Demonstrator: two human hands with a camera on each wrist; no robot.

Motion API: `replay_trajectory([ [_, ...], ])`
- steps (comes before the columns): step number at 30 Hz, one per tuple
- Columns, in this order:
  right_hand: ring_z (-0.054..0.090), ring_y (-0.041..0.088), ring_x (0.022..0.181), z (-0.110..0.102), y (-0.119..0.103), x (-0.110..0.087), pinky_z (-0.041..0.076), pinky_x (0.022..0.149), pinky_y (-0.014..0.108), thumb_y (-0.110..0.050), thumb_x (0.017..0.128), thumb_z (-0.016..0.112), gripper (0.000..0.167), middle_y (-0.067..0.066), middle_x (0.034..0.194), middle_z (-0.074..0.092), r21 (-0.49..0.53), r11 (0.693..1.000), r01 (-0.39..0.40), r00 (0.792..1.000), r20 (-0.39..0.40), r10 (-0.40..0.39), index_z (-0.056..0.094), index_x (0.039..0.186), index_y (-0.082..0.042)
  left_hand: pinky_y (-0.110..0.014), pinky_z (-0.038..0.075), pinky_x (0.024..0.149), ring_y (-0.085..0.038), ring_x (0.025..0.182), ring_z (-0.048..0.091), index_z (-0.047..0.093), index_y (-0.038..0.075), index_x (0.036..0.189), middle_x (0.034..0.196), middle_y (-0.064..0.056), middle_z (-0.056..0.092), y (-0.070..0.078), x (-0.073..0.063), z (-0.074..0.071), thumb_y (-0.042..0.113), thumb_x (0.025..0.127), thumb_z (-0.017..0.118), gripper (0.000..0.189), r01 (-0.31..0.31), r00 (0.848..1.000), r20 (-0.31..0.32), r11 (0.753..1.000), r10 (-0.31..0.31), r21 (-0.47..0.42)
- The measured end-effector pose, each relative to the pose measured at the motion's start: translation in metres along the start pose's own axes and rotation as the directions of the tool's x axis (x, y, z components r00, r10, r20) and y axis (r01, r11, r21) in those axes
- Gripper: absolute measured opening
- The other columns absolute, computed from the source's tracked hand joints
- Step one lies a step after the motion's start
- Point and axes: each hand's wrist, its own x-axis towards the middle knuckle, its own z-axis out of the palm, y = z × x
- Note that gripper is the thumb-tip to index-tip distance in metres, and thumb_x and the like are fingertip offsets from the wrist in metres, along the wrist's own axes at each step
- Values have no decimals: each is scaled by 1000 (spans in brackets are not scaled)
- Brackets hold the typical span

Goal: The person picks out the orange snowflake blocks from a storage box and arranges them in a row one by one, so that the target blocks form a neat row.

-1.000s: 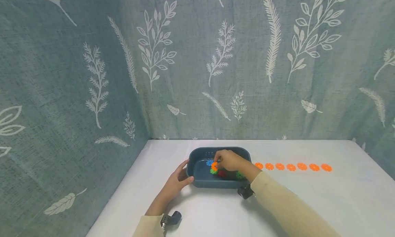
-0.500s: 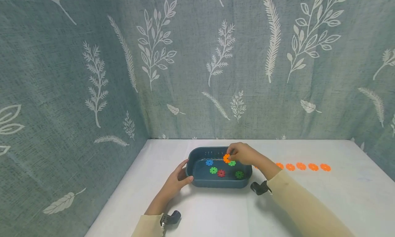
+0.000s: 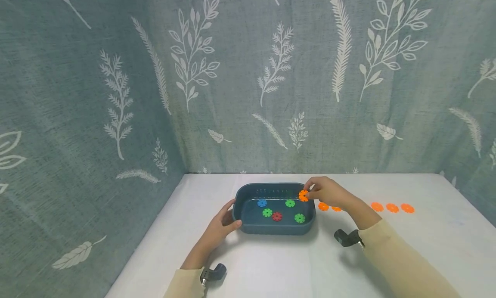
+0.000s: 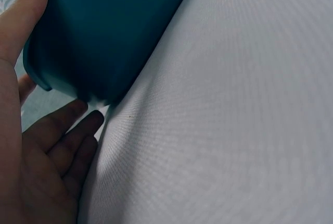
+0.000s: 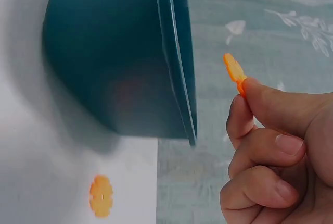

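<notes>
In the head view, my right hand (image 3: 329, 192) pinches an orange flower-shaped plastic disc (image 3: 303, 196) between thumb and index finger, over the right rim of a dark teal plastic bin (image 3: 267, 230). The right wrist view has this orange disc (image 5: 234, 70) nearly edge-on, above the bin's rim. My left hand (image 3: 218, 229) holds the bin's left end, thumb at the near side and fingers round the end; the left wrist view shows the lower fingers (image 4: 67, 148) loosely bent beside the wall. Inside the bin lie a blue disc (image 3: 262, 203), a red disc (image 3: 277, 216) and several green discs (image 3: 299, 218).
On the white table (image 3: 271, 268), a row of orange discs (image 3: 392, 208) runs right from the bin; my right hand and forearm hide part of it. Leaf-patterned grey-green cloth (image 3: 240, 87) hangs behind the table and at its left.
My right hand has lifted the orange disc from the bin's middle and carried it right to above the rim. The discs beneath have come into view. My left hand keeps its place.
</notes>
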Motion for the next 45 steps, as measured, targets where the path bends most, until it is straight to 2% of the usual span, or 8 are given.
replay_trajectory([
  [6, 62, 32, 93, -14, 14, -14, 51, 76, 41, -11, 94, 63, 17, 8, 95, 66, 29, 999, -19, 999, -28, 20, 63, 110, -7, -58, 33, 105, -38, 132, 43, 31, 27, 153, 147, -21, 42, 2, 0, 0, 34, 88, 73, 77, -7, 1000, 0, 1000, 7, 0],
  [10, 61, 32, 93, -21, 24, -22, 51, 77, 41, -15, 94, 65, 19, 12, 99, 66, 25, 998, -64, 997, -44, 65, 64, 111, -8, -58, 33, 106, -38, 132, 43, 32, 27, 153, 147, -21, 41, 2, 0, -1, 34, 88, 73, 77, -1, 1000, -2, 1000, 1, 5],
  [18, 60, 33, 91, -35, 45, -40, 51, 77, 46, -19, 94, 65, 21, 13, 102, 64, 25, 996, -88, 994, -61, 89, 64, 112, -9, -59, 32, 106, -37, 132, 43, 33, 29, 152, 147, -20, 42, 1, 0, -1, 34, 87, 74, 76, -1, 1000, -2, 1000, 1, -3],
  [27, 60, 32, 97, -52, 63, -58, 52, 79, 46, -22, 94, 65, 26, 14, 106, 64, 26, 991, -134, 988, -79, 136, 64, 116, -8, -59, 33, 106, -37, 132, 44, 33, 29, 152, 147, -20, 42, 0, -1, -1, 34, 87, 74, 76, -10, 1000, -1, 1000, 10, -2],
  [38, 60, 31, 94, -73, 88, -79, 53, 76, 44, -20, 94, 64, 34, 15, 105, 65, 1, 986, -165, 979, -120, 164, 61, 121, -1, -59, 32, 106, -36, 132, 44, 33, 29, 152, 147, -19, 42, 3, 1, 0, 36, 87, 74, 77, 5, 1000, -18, 1000, -5, 14],
  [45, 60, 34, 96, -83, 107, -91, 53, 77, 48, -20, 94, 63, 36, 20, 110, 63, -3, 980, -201, 971, -131, 198, 59, 123, 2, -58, 33, 106, -37, 132, 43, 33, 28, 152, 148, -20, 42, 0, 0, 0, 37, 87, 74, 78, 9, 1000, -16, 1000, -9, 14],
])
